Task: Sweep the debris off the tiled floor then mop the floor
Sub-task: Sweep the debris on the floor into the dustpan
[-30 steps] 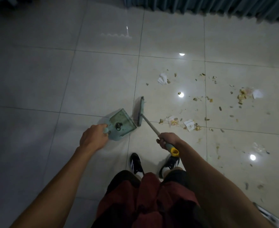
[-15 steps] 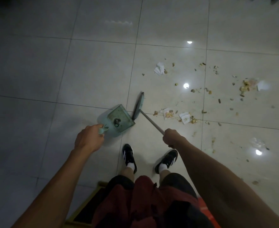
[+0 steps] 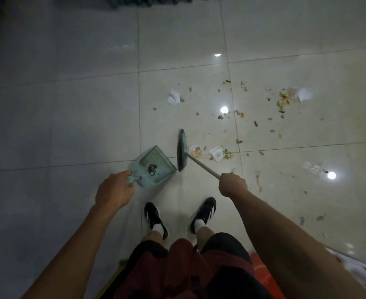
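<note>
Debris (image 3: 238,126) lies scattered on the tiled floor (image 3: 69,104) at two o'clock from the broom (image 3: 183,150), gripped by the right hand (image 3: 232,184). At nine o'clock, just beside it, the left hand (image 3: 114,192) clasps the dustpan (image 3: 155,166).

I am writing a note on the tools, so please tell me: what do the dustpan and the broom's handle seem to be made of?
Dustpan: probably moulded plastic, matte pale green, with ridged teeth at its back edge. Broom handle: thin grey rod, possibly metal; the dim light leaves this open.
</note>
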The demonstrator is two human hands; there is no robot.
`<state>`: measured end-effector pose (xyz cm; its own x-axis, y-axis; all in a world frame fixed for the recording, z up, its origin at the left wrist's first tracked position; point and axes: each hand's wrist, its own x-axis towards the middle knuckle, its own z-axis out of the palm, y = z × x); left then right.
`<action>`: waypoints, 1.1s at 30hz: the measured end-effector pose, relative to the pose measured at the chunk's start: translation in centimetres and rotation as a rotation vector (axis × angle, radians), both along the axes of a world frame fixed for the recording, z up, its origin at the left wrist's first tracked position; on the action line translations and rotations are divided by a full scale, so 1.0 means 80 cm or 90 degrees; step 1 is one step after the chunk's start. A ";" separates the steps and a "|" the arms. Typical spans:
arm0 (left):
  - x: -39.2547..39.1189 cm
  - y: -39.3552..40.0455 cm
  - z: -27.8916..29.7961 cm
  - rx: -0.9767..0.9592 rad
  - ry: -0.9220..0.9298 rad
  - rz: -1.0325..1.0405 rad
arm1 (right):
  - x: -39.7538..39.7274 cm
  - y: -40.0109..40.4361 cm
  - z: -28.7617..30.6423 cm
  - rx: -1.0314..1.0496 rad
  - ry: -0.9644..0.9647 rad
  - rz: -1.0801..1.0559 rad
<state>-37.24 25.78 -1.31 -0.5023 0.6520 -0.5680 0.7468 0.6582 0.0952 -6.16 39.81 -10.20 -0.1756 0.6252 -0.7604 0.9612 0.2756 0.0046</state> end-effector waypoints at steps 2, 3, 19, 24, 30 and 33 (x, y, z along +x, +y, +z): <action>0.018 0.022 -0.003 0.007 -0.004 -0.021 | 0.031 0.009 0.005 0.020 -0.008 -0.017; 0.028 0.032 -0.005 0.012 -0.009 -0.031 | 0.045 0.012 0.007 0.032 -0.012 -0.024; 0.077 0.125 0.021 0.084 -0.032 -0.119 | 0.098 0.048 0.046 0.087 0.006 -0.205; 0.021 0.133 0.021 0.103 -0.029 -0.089 | 0.037 0.070 0.049 0.102 0.021 -0.181; -0.081 0.141 0.012 0.107 -0.039 -0.032 | -0.081 0.116 0.042 0.083 0.041 -0.159; -0.137 0.149 0.007 0.096 -0.043 -0.016 | -0.154 0.140 0.038 0.080 0.040 -0.128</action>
<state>-48.20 37.68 -0.78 -0.4480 0.7446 -0.4949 0.7518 0.6133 0.2421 -18.52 51.02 -7.19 -0.0819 0.7412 -0.6663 0.9963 0.0790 -0.0345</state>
